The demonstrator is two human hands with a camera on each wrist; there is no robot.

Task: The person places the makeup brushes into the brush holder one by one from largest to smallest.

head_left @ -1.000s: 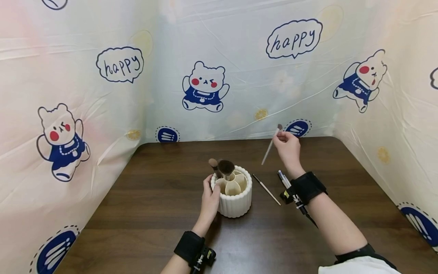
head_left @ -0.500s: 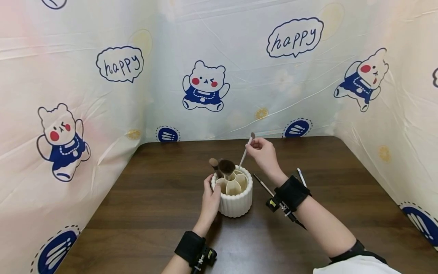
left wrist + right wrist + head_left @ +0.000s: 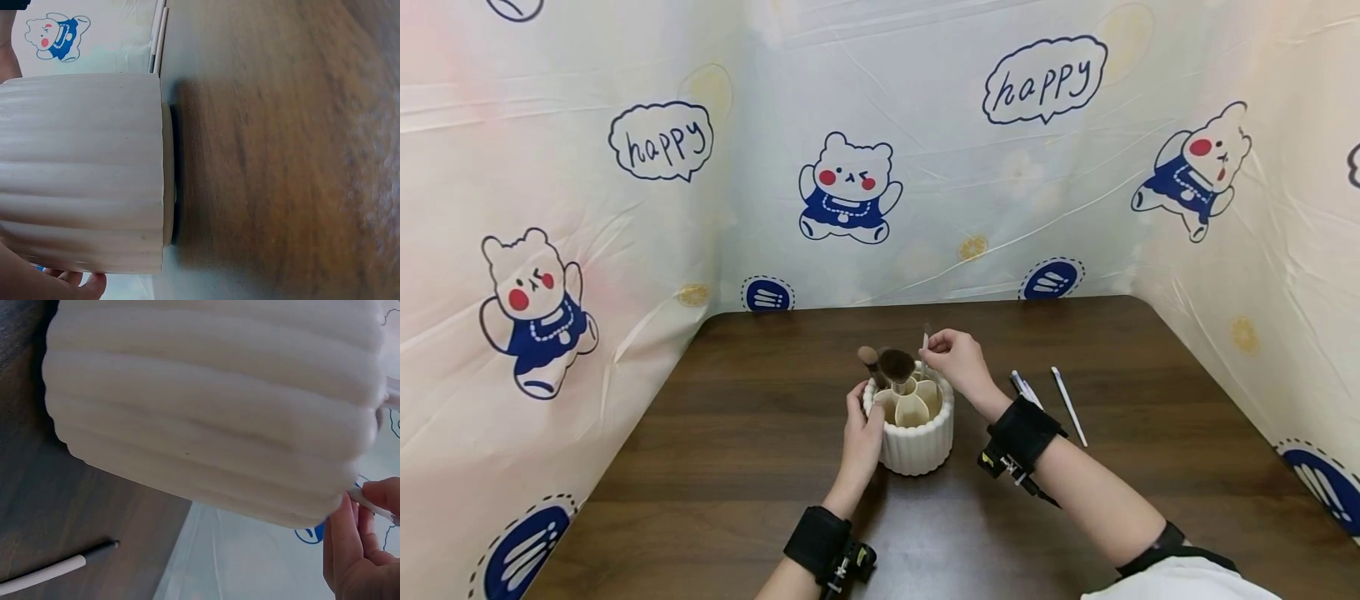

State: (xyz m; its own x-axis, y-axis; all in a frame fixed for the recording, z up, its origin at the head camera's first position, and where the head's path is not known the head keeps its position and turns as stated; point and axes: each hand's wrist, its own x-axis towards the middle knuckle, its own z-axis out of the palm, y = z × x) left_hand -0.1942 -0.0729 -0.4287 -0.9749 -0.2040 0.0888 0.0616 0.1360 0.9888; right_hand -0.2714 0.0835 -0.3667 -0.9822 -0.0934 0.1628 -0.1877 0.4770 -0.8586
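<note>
A white ribbed brush holder [image 3: 916, 450] with several inner compartments stands upright on the table. My left hand [image 3: 859, 442] grips its left side near the rim; in the left wrist view, fingertips [image 3: 95, 284] show against the ribbed wall [image 3: 81, 175]. Two makeup brushes stand in it: one with a wide dark head [image 3: 896, 366] and a smaller tan-headed brush [image 3: 868, 357] behind on the left. My right hand [image 3: 958, 362] pinches a slim makeup brush [image 3: 926, 343], head up, its lower end inside the holder's right rear part. Fingers and thumb hold its pale handle [image 3: 369, 503] in the right wrist view.
Right of the holder, a thin white stick [image 3: 1069, 406] and a few slim pale items [image 3: 1026, 389] lie on the brown table [image 3: 737, 450]. The right wrist view shows a dark-tipped white stick [image 3: 56, 572] beside the holder. A printed curtain [image 3: 925, 200] encloses the table's back and sides.
My right hand has brought the slim brush from the table's right rear leftward and down into the holder. The left hand and holder stay put. The right wrist now covers the stick beside the holder.
</note>
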